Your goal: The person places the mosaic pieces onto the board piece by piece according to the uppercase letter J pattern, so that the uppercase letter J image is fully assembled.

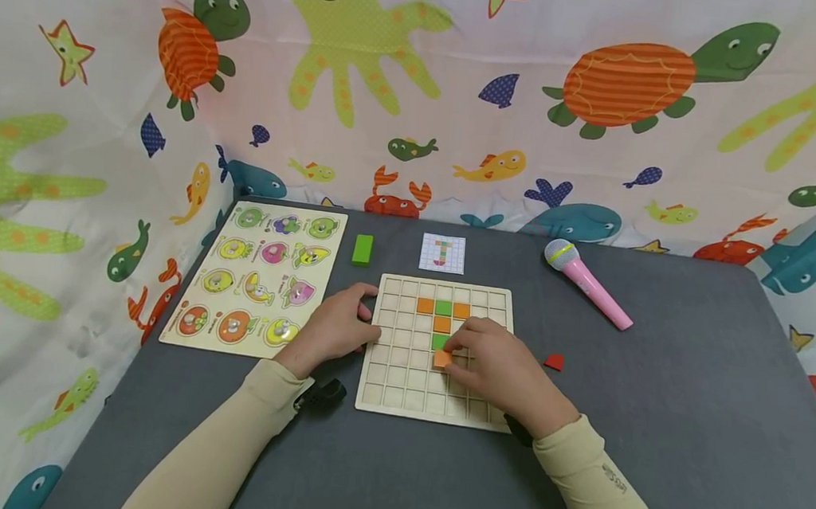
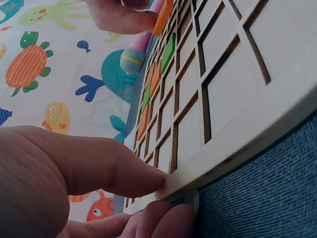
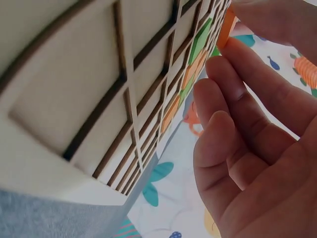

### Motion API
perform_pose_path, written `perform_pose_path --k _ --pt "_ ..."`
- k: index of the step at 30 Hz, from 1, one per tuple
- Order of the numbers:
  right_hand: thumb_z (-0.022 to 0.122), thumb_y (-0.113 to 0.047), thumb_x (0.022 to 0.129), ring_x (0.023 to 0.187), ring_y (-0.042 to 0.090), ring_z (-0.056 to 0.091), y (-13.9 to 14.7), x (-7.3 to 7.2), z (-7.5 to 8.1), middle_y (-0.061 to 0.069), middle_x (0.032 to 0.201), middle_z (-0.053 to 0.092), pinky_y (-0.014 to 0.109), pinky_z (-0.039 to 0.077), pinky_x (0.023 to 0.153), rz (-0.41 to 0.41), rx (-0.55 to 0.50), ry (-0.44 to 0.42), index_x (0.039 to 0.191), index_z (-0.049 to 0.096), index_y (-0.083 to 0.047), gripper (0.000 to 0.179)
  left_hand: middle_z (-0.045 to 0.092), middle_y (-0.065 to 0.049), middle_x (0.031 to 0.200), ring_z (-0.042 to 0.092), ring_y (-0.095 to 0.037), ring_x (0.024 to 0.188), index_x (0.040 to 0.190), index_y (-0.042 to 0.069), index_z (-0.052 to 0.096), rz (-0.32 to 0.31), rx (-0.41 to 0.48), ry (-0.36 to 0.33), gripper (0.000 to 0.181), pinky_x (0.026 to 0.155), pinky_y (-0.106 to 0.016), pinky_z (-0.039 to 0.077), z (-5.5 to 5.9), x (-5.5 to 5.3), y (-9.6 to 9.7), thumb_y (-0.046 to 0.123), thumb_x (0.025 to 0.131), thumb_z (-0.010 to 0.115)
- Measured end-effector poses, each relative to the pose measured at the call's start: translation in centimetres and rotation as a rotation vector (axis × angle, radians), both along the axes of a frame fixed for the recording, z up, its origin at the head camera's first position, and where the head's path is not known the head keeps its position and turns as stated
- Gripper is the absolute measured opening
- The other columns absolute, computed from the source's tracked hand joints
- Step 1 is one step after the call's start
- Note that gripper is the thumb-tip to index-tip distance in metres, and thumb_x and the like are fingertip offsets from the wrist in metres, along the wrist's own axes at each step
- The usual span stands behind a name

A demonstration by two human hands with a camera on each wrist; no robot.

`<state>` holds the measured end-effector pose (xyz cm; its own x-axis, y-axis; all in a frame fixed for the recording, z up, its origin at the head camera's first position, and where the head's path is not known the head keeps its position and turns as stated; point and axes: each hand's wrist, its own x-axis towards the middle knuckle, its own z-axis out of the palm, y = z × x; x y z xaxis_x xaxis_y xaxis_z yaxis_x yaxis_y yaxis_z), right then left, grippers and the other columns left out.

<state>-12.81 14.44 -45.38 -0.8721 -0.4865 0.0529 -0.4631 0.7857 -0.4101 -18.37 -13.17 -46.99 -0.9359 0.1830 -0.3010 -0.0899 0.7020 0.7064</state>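
Note:
A wooden grid board lies on the table with orange and green square tiles set in some cells, among them a green tile in the upper row. My left hand grips the board's left edge; in the left wrist view the thumb presses the rim while the other fingers curl against the edge below. Between thumb and index finger, my right hand pinches an orange square tile, held tilted just below the lowest green tile. In the right wrist view this orange tile is partly hidden by fingertips.
Behind the board lies a small pattern card, with a green block to its left. A fruit picture board lies at the left. On the right are a red piece and a pink toy microphone. A printed curtain borders the table.

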Motion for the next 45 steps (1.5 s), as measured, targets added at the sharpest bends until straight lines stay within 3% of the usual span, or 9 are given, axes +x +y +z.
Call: perform_pose_path --k 13,45 --pt "0.084 -0.021 0.089 0.093 0.014 0.063 -0.84 -0.04 0.01 -0.002 0.099 0.069 0.035 0.059 0.080 0.011 0.019 0.039 0.099 0.082 -0.015 0.012 0.066 -0.011 0.113 0.070 -0.019 0.069 0.157 0.014 0.051 0.007 -0.020 -0.003 0.072 0.065 -0.030 0.059 0.13 -0.15 -0.18 0.020 0.091 0.080" --pt "0.083 -0.018 0.088 0.092 0.015 0.062 -0.78 -0.03 -0.56 -0.003 0.097 0.068 0.034 0.058 0.079 -0.005 0.034 0.050 0.098 0.082 -0.015 0.011 0.066 -0.012 0.113 0.070 -0.019 0.070 0.156 0.013 0.051 0.001 -0.003 -0.020 0.071 0.065 -0.031 0.061 0.06 -0.13 0.05 0.019 0.092 0.080"
